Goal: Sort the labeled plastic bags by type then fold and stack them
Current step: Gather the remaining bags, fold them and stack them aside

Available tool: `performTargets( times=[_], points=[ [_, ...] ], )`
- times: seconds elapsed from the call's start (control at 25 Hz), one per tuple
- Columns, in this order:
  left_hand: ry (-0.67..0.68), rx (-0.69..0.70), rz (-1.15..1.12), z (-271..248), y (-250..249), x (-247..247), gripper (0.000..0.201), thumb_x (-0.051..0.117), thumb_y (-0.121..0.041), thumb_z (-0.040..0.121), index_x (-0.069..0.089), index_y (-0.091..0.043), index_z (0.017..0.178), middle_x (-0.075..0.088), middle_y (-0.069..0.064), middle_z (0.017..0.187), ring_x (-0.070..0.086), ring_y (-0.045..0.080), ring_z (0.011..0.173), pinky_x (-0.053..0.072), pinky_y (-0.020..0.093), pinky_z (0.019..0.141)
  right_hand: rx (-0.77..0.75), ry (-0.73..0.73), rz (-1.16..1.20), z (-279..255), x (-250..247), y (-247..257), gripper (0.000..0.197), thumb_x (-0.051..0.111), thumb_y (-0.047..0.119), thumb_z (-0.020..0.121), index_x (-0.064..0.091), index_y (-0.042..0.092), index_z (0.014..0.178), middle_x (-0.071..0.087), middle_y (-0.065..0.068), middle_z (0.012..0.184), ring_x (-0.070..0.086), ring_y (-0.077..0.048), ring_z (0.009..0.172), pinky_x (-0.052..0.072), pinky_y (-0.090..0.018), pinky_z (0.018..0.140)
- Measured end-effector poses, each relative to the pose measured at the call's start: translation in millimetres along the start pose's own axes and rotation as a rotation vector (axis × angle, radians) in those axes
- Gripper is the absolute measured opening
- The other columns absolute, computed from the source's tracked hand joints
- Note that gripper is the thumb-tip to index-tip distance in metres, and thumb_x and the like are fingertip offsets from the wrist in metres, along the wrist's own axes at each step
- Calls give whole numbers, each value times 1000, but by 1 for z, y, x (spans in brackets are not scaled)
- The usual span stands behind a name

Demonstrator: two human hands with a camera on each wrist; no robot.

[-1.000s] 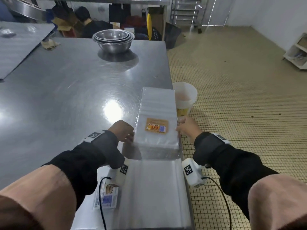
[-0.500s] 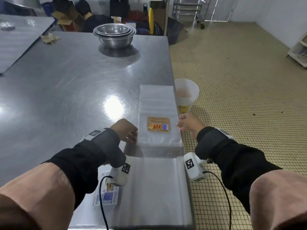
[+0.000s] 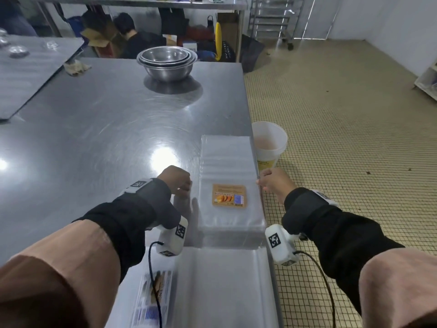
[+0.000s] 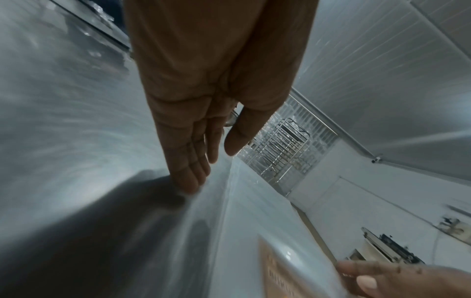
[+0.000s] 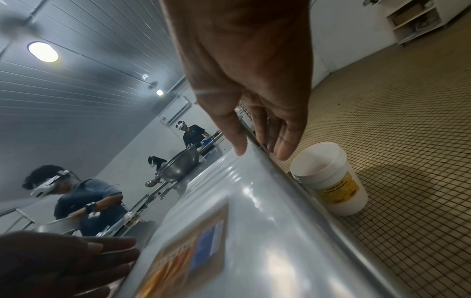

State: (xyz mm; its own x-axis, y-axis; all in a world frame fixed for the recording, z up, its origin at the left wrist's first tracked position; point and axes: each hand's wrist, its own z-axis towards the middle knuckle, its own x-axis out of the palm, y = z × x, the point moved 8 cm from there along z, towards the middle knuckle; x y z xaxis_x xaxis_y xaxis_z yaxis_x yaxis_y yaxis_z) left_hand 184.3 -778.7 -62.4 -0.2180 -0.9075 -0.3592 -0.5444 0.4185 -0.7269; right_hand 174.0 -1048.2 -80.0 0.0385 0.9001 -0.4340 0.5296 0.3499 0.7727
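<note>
A stack of clear plastic bags point(image 3: 227, 162) with an orange label point(image 3: 229, 195) lies flat on the steel table point(image 3: 106, 129), along its right edge. My left hand point(image 3: 178, 183) is at the stack's left side. Its fingers point(image 4: 188, 171) are straight, and the tips touch the table beside the stack point(image 4: 254, 211). My right hand point(image 3: 272, 181) is at the stack's right edge, with the thumb point(image 5: 235, 141) on the bag edge and the other fingers hanging past the table rim. A second pile of larger clear bags point(image 3: 220, 287) with a blue-and-white label point(image 3: 153, 297) lies nearer to me, under my wrists.
Nested steel bowls point(image 3: 166, 62) stand at the far side of the table. A white bucket point(image 3: 269, 143) sits on the tiled floor just off the table's right edge. A rag point(image 3: 76, 67) lies far left, beside a second table point(image 3: 30, 74). Other people work in the background.
Both hands stay at the sides of the orange-labelled stack. The left hand has eased slightly off the stack's left edge. The head view has tilted up.
</note>
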Motion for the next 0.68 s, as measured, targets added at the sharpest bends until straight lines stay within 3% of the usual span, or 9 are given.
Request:
performTargets(
  times=[0.12, 0.24, 0.4, 0.68],
  points=[
    [12, 11, -107, 21, -14, 0, 24, 42, -2, 97, 47, -14, 77, 54, 3, 81, 55, 15, 69, 52, 23, 57, 3, -23, -21, 23, 0, 14, 44, 61, 1, 86, 49, 2, 128, 54, -15, 125, 51, -31, 118, 41, -42, 104],
    [62, 13, -152, 35, -23, 8, 22, 43, -4, 97, 49, -15, 79, 55, 2, 83, 56, 15, 72, 53, 20, 50, 24, -40, -25, 40, 1, 24, 42, 61, 0, 86, 51, 2, 126, 57, -17, 121, 54, -33, 114, 44, -44, 102],
    [108, 27, -151, 42, -27, 17, 23, 43, 1, 95, 49, -14, 79, 55, 3, 83, 56, 16, 73, 56, 26, 57, 2, -42, -129, 45, 5, 31, 33, 58, 0, 87, 56, -2, 120, 59, -17, 118, 55, -35, 112, 45, -46, 100],
    [117, 42, -109, 44, -28, 19, 29, 42, 16, 86, 47, -9, 70, 44, 7, 76, 47, 18, 71, 49, 39, 70, -108, -26, -288, 42, 18, 44, 29, 53, 4, 91, 57, -5, 117, 61, -20, 115, 57, -35, 108, 47, -40, 94]
  ],
)
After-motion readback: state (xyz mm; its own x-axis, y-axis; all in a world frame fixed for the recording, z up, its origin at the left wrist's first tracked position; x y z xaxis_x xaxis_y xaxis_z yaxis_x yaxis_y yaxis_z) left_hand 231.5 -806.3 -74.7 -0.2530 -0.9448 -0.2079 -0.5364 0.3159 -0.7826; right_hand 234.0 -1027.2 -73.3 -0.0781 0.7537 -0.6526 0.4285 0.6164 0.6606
